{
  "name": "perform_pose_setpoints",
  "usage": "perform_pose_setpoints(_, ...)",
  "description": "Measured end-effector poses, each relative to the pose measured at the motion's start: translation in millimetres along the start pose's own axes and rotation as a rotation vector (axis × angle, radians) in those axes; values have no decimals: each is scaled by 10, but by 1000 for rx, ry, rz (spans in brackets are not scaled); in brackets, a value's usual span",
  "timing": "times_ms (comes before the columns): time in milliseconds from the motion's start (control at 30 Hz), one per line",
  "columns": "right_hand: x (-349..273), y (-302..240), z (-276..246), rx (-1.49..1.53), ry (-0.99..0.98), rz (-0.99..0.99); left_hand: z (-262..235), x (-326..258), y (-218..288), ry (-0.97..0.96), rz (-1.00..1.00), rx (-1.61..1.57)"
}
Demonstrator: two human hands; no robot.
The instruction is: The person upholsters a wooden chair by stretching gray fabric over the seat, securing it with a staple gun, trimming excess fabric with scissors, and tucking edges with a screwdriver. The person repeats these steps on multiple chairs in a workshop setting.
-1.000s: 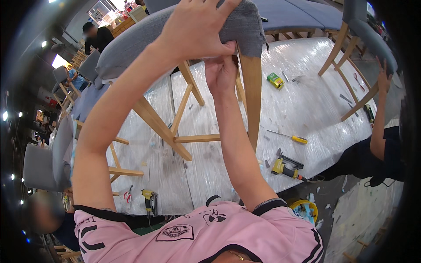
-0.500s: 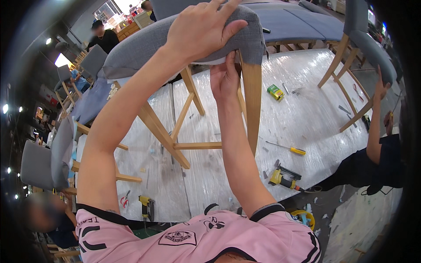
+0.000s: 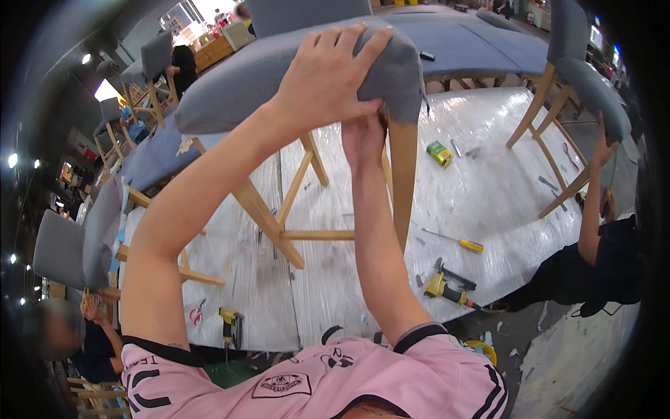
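In front of me stands a chair with a grey fabric seat [image 3: 237, 84] and pale wooden legs [image 3: 403, 188], on a table covered with clear plastic film [image 3: 328, 272]. My left hand [image 3: 317, 87] lies over the front corner of the seat. Its fingers are spread on the fabric and its thumb is at the lower edge. Just below it, my right hand [image 3: 363, 143] reaches up under the seat beside the front leg. The right fingers are hidden behind the left thumb and the seat edge, so what they hold cannot be seen.
On the film lie a green-and-yellow box [image 3: 439, 153], a yellow-handled screwdriver [image 3: 471, 245], two staple guns [image 3: 447, 286] and red-handled cutters [image 3: 197, 314]. A co-worker at right touches another grey chair [image 3: 593, 87]. More grey chairs [image 3: 66, 248] and a person stand at left.
My left hand has shifted down over the seat corner, bringing its thumb to the lower edge. The right thumb, visible before, is now covered. The seat fabric looks smoother along its lower edge.
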State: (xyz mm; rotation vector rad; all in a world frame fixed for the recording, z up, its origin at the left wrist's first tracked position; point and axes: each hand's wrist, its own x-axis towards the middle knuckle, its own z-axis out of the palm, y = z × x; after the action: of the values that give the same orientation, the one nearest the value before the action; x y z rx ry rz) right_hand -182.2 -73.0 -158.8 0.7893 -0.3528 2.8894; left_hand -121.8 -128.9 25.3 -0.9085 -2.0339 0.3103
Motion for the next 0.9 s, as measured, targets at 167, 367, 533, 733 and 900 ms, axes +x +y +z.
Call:
perform_pose_setpoints(167, -595, -140, -31, -222, 9, 358, 119, -209, -5, 56, -6, 124)
perform_pose_setpoints(367, -3596, -1456, -1725, -374, 504, 1055, 171, -117, 12, 123, 7, 209)
perform_pose_setpoints(533, -5336, -2053, -3337, -511, 1543, 429, -72, -56, 1, 42, -2, 94)
perform_pose_setpoints(733, -4703, -1849, -3535, -438, 1804, 333, 248, -191, -89, 79, -33, 181)
perform_pose_setpoints(900, -4436, -2181, -3533, -409, 1641, 644, 320, -168, -141, 136, 20, 193)
